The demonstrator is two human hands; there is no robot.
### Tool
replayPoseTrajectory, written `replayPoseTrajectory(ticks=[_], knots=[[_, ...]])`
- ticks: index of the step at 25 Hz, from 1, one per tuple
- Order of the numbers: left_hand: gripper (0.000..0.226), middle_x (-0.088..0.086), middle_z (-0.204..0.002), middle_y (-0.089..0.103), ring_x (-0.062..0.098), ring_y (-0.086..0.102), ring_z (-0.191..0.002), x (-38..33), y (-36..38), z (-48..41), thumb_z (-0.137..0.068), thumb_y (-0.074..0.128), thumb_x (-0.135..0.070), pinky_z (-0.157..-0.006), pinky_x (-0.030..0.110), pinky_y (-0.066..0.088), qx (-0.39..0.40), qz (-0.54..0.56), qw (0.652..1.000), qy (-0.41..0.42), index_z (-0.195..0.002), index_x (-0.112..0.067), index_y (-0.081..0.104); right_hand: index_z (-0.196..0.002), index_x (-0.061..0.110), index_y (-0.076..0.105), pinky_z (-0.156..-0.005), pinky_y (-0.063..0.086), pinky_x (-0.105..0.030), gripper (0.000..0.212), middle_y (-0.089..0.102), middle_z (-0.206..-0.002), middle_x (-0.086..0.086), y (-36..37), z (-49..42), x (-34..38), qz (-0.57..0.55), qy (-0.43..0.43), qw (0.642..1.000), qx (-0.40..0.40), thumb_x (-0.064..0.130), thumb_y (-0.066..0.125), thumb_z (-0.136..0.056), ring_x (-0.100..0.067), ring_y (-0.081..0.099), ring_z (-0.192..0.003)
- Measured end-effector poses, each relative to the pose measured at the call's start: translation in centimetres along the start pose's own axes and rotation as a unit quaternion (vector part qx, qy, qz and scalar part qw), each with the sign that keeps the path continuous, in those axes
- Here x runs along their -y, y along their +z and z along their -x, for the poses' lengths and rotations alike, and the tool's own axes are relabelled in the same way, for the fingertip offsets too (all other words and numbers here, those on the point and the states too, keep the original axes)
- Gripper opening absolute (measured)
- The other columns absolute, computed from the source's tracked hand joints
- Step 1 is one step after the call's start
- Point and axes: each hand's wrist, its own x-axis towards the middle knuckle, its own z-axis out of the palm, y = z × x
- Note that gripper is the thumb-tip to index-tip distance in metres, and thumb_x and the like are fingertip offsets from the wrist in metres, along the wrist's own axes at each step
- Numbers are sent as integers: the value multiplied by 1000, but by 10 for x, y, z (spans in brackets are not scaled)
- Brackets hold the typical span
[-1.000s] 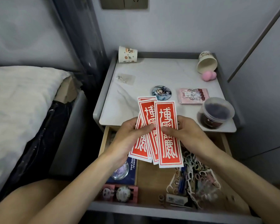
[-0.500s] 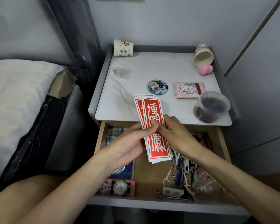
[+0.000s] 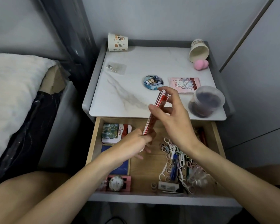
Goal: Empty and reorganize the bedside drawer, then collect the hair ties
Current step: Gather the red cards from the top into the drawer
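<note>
Emptying step. Left hand [image 3: 136, 143], right hand [image 3: 174, 122] gripped red-and-white paper card stack [image 3: 149, 125]. Next maybe: lay on white marble top [image 3: 152, 62].

Worktop [image 3: 136, 65]: marble-look slab, smooth, soft sheen. Its raised rim [image 3: 94, 81] is matt grey.
Drawer [image 3: 91, 143]: pale bare wood, grain showing, matt.
Standing cup [image 3: 117, 42] and tipped cup [image 3: 199, 50]: printed paper, matt; the tipped one is plain cream inside.
Sponge [image 3: 201, 65]: pink, matt, foam-like.
Round badge [image 3: 153, 82]: glossy face.
Pink packet [image 3: 184, 84]: shiny film.
Tub [image 3: 207, 101]: frosted translucent plastic.
Small bag [image 3: 116, 68]: thin clear plastic with bright metal bits inside.
Red cards [image 3: 149, 122]: card stock, white edges.
Floss picks [image 3: 167, 141]: smooth white plastic.
Bed cover [image 3: 14, 88]: white cloth, nubbly.
Black sheet [image 3: 27, 126] beside the bed cover: glossy, crinkled plastic.
</note>
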Motion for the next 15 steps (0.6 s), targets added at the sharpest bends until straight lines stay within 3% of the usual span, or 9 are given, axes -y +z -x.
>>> replayPoseTrajectory(ticks=[3,6,8,10,12,15], knots=[[14,-3,-95,64,18,66,-91,0,1,-2,-98,55,-29,-78,43,61,-47,56,997,30,-111,-28,62,-129,39,46,-87,54,-40,44,59,-102,10,2,1,0,-4,-20,999,-37,26,65,-92,-11,62,-94],[13,-6,-87,65,18,64,-84,0,0,-7,-98,54,-26,-68,39,60,-109,-23,990,85,-101,-34,64,-142,42,35,-81,55,-25,60,59,-112,10,8,10,1,-45,-18,999,-24,23,65,-94,-6,65,-91],[14,-5,-79,66,20,65,-74,1,1,-8,-97,52,-29,-61,42,58,-138,-84,981,106,-95,-37,64,-147,43,27,-86,55,-25,71,56,-122,15,10,13,0,-68,-34,997,-23,23,67,-92,-2,64,-100],[15,-3,-80,68,21,65,-70,4,1,-11,-95,50,-34,-63,48,57,-157,-146,970,116,-95,-32,64,-145,42,30,-87,55,-27,68,55,-126,18,10,12,-2,-82,-44,995,-29,25,69,-91,-4,63,-104],[16,-1,-84,69,21,66,-71,5,1,-12,-93,50,-35,-64,50,57,-153,-162,968,118,-97,-29,64,-138,41,39,-83,55,-31,59,59,-118,9,11,12,-3,-94,-36,994,-39,25,70,-91,-9,64,-100],[13,-1,-83,68,19,68,-73,6,2,-12,-94,54,-32,-66,48,58,-142,-145,971,123,-100,-27,65,-127,41,43,-82,56,-32,51,61,-103,8,11,12,-3,-97,-41,993,-53,18,70,-91,-2,62,-96]])
